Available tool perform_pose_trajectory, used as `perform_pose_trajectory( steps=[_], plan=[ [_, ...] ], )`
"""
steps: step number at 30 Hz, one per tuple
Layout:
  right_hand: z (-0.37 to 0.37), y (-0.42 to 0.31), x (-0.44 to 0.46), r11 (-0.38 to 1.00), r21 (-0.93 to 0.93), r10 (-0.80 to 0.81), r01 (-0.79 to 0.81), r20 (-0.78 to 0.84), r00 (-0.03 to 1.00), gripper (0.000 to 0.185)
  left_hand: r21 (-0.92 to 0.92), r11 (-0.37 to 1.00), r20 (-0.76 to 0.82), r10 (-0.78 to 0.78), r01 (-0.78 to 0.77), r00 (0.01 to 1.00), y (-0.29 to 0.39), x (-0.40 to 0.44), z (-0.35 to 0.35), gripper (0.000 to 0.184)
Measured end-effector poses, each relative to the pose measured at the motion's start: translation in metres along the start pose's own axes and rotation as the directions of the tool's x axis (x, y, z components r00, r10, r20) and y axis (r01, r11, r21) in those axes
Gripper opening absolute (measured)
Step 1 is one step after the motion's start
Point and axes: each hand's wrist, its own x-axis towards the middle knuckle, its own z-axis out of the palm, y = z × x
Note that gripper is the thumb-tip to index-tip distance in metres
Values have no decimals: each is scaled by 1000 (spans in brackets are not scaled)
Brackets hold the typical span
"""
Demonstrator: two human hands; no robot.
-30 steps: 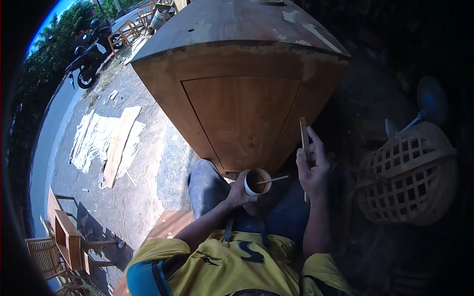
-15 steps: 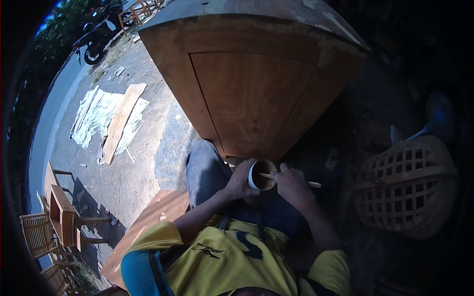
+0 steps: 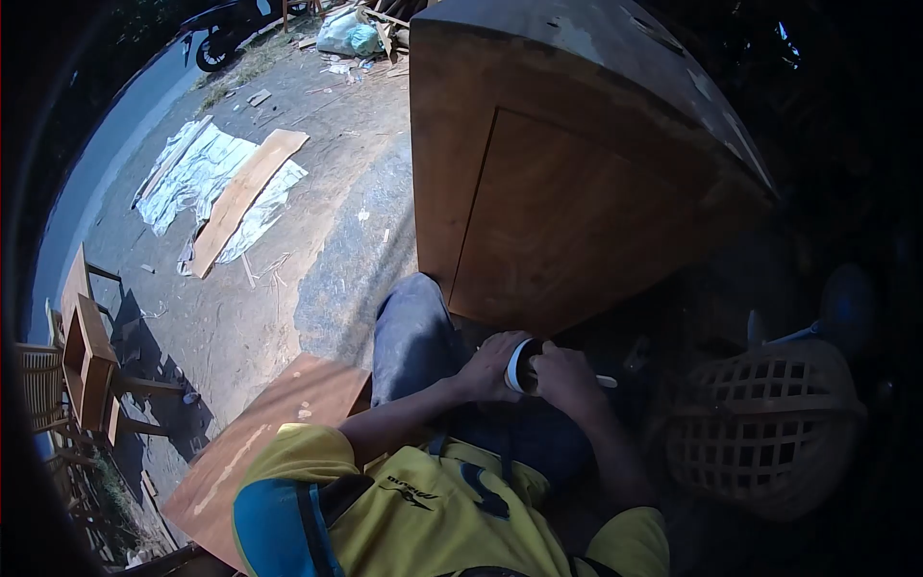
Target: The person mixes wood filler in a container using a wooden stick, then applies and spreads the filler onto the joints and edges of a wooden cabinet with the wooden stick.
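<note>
My left hand [image 3: 488, 368] is closed around the side of a small round tub [image 3: 513, 369] with a white rim. The tub tilts toward my right hand, and its dark inside is only partly visible. My right hand [image 3: 567, 377] grips a thin pale stick [image 3: 606, 382], one end of which sticks out to the right. The stick's other end is hidden by the fingers, at the tub's mouth. Just beyond both hands stands a brown wooden cabinet [image 3: 567, 212] with a panel outlined on its face.
A slatted basket [image 3: 769, 423] stands in shadow on the right. On the left lie a wooden panel [image 3: 260, 452], a white cloth [image 3: 197, 178] and a board [image 3: 250, 197]. Wooden furniture [image 3: 91, 370] is at the far left. A motorbike [image 3: 216, 48] and bags [image 3: 341, 34] are farther back.
The view has turned, so the cabinet appears farther right. The tub has tilted, showing less of its inside, and my right hand has come closer over its mouth.
</note>
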Motion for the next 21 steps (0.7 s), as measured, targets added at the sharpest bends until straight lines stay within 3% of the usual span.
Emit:
perform_pose_trajectory(
  steps=[2,5,8,10,16,19,21],
  plan=[
    [-14,1,-1,997,77,0,-7,88,996,16,-7,1000,24,21,-21,999,-3,-1,-1,121],
    [-10,5,8,995,21,96,-99,94,991,20,-34,999,5,5,-5,1000,-5,6,-6,119],
    [-15,7,4,979,189,61,-82,117,991,26,-58,997,-31,52,-53,998,-11,15,-9,115],
    [-15,26,-8,962,267,81,-64,-52,995,28,-86,994,-66,60,-66,996,-19,15,-11,115],
    [-24,50,-39,865,484,217,-130,-128,968,24,-99,987,-170,111,-129,979,-31,20,-18,116],
    [-12,53,-44,768,641,193,15,-253,948,22,-104,992,-205,43,-65,978,-35,18,-15,115],
    [-28,38,-47,495,854,348,-161,-25,937,22,-101,994,-209,26,-49,978,-37,15,-12,115]
  ],
)
